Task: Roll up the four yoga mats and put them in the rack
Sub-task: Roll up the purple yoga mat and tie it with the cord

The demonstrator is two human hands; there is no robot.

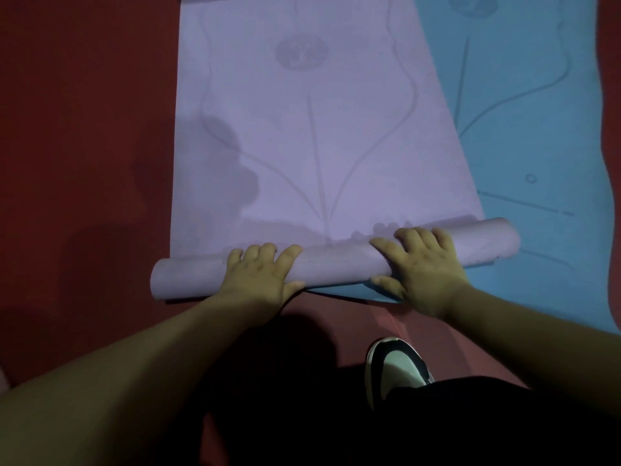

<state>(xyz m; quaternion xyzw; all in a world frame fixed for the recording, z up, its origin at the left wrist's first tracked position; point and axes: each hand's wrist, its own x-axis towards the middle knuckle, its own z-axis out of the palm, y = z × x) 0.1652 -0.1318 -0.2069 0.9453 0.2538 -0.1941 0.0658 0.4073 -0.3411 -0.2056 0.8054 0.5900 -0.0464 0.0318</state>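
while both palms press down on the rolled part of the purple mat (319,129), the roll (336,260) lies crosswise in front of the person, its long axis running side to side and tilted so its right end sits farther away than its left. the left hand (260,275) rests flat on the roll left of its middle, fingers spread over the top and thumb tucked against the near side; the right hand (420,264) sits right of the middle in the same way, not clenched, pressing rather than gripping. beyond the roll the unrolled length of the purple mat stretches straight away across the red floor (84,129). the roll's right end overlaps a blue mat (537,129), which lies flat to the right of the purple one and partly beneath it. a shoe (396,364) shows on the near side of the roll. judging by the thin roll and the long flat stretch, rolling has barely begun, and the skew suggests the left hand may need to push further than the right to keep the edges even. no rack is in view.
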